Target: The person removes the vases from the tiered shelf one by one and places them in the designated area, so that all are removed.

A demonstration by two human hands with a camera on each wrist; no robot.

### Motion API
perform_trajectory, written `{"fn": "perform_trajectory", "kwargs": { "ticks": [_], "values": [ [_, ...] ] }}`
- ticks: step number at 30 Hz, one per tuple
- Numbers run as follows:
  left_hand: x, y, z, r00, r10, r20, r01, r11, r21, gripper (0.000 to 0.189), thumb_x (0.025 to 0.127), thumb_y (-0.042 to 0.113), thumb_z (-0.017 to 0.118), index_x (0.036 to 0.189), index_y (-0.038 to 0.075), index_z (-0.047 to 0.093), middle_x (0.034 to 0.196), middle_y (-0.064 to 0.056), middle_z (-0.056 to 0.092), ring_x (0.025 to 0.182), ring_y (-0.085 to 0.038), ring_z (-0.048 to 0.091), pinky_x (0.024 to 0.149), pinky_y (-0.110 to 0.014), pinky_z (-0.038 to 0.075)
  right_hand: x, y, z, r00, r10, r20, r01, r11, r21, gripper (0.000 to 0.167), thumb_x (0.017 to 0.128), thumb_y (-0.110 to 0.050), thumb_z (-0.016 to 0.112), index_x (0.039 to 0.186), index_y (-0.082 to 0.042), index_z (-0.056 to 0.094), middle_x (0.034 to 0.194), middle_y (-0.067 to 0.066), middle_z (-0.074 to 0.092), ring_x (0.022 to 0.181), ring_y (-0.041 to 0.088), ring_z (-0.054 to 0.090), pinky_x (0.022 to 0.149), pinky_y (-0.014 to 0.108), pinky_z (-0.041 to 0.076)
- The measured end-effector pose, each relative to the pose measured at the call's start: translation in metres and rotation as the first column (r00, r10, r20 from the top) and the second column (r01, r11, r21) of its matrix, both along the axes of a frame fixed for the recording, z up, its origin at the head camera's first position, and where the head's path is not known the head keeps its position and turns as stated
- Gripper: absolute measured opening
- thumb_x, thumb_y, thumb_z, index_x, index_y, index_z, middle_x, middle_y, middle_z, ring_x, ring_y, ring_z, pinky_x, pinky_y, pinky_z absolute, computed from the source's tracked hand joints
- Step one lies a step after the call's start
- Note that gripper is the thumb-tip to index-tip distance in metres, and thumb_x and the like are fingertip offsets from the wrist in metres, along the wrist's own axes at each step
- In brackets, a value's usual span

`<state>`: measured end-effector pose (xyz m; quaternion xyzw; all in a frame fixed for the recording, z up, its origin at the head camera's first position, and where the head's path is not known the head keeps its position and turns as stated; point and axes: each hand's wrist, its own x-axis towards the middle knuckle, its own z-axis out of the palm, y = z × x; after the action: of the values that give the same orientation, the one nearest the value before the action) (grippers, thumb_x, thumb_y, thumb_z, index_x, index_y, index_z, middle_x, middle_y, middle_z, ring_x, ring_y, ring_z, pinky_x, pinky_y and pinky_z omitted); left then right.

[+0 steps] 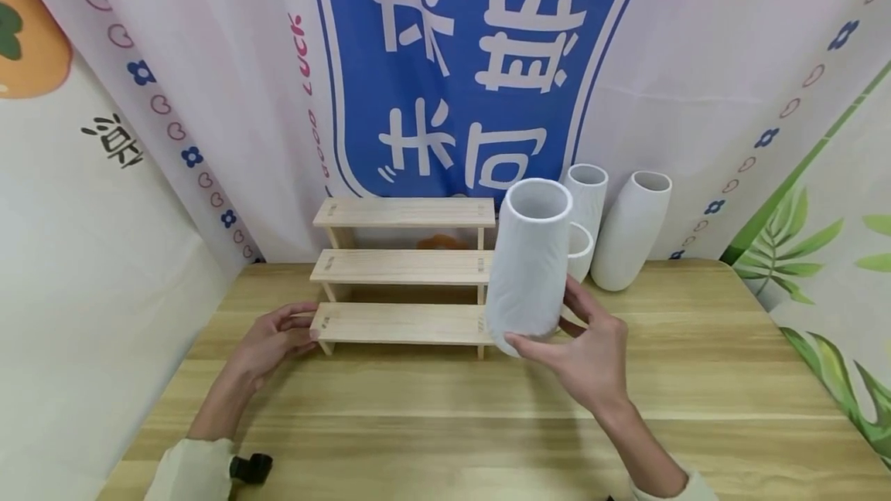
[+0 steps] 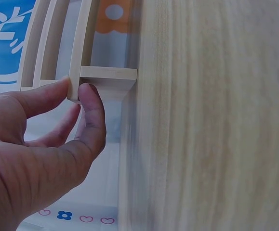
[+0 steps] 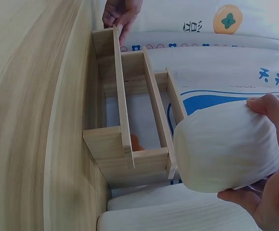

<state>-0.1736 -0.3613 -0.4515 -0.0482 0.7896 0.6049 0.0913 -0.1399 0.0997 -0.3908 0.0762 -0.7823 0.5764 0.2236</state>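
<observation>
A white textured vase point(image 1: 530, 269) is held in the air by my right hand point(image 1: 592, 350), thumb on one side and fingers round the other. In the head view it overlaps the right end of a three-step wooden display stand point(image 1: 400, 323). The right wrist view shows the vase's base point(image 3: 190, 154) turned towards the stand's steps. My left hand point(image 1: 274, 342) pinches the front left corner of the lowest step between thumb and fingers, seen close up in the left wrist view. The stand's steps hold nothing.
Behind the held vase, a white vase point(image 1: 588, 195) and another white vase point(image 1: 633, 230) stand at the table's back right. A white loop-shaped edge point(image 1: 590, 242) shows beside it, partly hidden. A printed curtain point(image 1: 696, 60) hangs behind the wooden table point(image 1: 418, 416).
</observation>
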Motion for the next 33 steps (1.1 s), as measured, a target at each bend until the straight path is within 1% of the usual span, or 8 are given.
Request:
{"fn": "perform_trajectory", "kwargs": {
  "ticks": [3, 6, 12, 19, 21, 27, 33],
  "values": [
    [0.000, 0.000, 0.001, 1.000, -0.001, -0.001, 0.001, 1.000, 0.001, 0.065, 0.105, 0.004, 0.065, 0.162, -0.007, 0.036, 0.155, -0.037, 0.047, 0.105, -0.001, 0.068, 0.094, -0.023, 0.064, 0.003, 0.006, 0.001, 0.999, -0.028, -0.018, 0.028, 1.000, 0.003, 0.092, 0.055, -0.007, 0.108, 0.139, -0.009, 0.071, 0.130, 0.011, 0.078, 0.113, 0.001, 0.072, 0.084, 0.016, 0.064],
    [0.000, 0.001, 0.002, 1.000, -0.002, -0.006, 0.002, 1.000, 0.002, 0.064, 0.105, 0.003, 0.065, 0.161, -0.008, 0.036, 0.155, -0.037, 0.047, 0.105, -0.001, 0.068, 0.094, -0.023, 0.064, 0.006, 0.012, 0.003, 0.998, -0.049, -0.037, 0.049, 0.999, -0.005, 0.090, 0.054, -0.004, 0.108, 0.137, -0.008, 0.072, 0.127, 0.012, 0.078, 0.109, -0.006, 0.070, 0.083, 0.014, 0.063],
    [-0.001, 0.000, 0.000, 1.000, -0.008, -0.009, 0.008, 1.000, 0.004, 0.065, 0.105, 0.003, 0.065, 0.161, -0.008, 0.036, 0.154, -0.036, 0.048, 0.106, -0.001, 0.068, 0.095, -0.022, 0.064, 0.009, 0.027, 0.007, 0.995, -0.074, -0.066, 0.074, 0.997, -0.012, 0.089, 0.055, 0.000, 0.106, 0.137, -0.011, 0.073, 0.126, 0.013, 0.078, 0.108, -0.003, 0.072, 0.084, 0.014, 0.063],
    [0.000, -0.001, 0.000, 1.000, -0.005, -0.006, 0.005, 1.000, 0.009, 0.065, 0.104, 0.002, 0.066, 0.161, -0.008, 0.036, 0.151, -0.033, 0.050, 0.105, -0.003, 0.068, 0.095, -0.023, 0.064, 0.008, 0.041, 0.006, 0.990, -0.119, -0.071, 0.119, 0.993, -0.001, 0.087, 0.056, 0.001, 0.106, 0.136, -0.010, 0.073, 0.125, 0.014, 0.078, 0.107, -0.005, 0.071, 0.083, 0.012, 0.062],
    [0.000, -0.001, 0.000, 1.000, -0.006, -0.008, 0.006, 1.000, 0.011, 0.065, 0.104, 0.002, 0.066, 0.161, -0.008, 0.036, 0.150, -0.033, 0.050, 0.105, -0.003, 0.068, 0.095, -0.023, 0.064, 0.006, 0.046, 0.005, 0.989, -0.134, -0.065, 0.134, 0.991, 0.000, 0.087, 0.056, 0.001, 0.106, 0.136, -0.010, 0.073, 0.124, 0.011, 0.078, 0.107, -0.005, 0.072, 0.082, 0.012, 0.062],
    [0.000, -0.002, -0.001, 1.000, -0.004, -0.008, 0.004, 1.000, 0.012, 0.065, 0.104, 0.002, 0.066, 0.161, -0.008, 0.036, 0.151, -0.033, 0.050, 0.105, -0.002, 0.068, 0.094, -0.023, 0.064, 0.002, 0.061, 0.002, 0.982, -0.191, 0.004, 0.191, 0.982, -0.013, 0.083, 0.059, 0.000, 0.105, 0.135, -0.011, 0.073, 0.119, -0.008, 0.077, 0.106, -0.004, 0.071, 0.079, 0.011, 0.062],
    [0.000, -0.001, -0.001, 1.000, -0.007, -0.005, 0.007, 1.000, 0.004, 0.065, 0.104, 0.003, 0.065, 0.161, -0.007, 0.036, 0.153, -0.034, 0.049, 0.105, -0.002, 0.068, 0.095, -0.023, 0.064, -0.001, 0.079, 0.002, 0.971, -0.238, 0.030, 0.239, 0.970, -0.031, 0.082, 0.060, 0.001, 0.104, 0.135, -0.011, 0.073, 0.113, -0.016, 0.075, 0.104, -0.003, 0.072, 0.078, 0.010, 0.062]
  ]
}}
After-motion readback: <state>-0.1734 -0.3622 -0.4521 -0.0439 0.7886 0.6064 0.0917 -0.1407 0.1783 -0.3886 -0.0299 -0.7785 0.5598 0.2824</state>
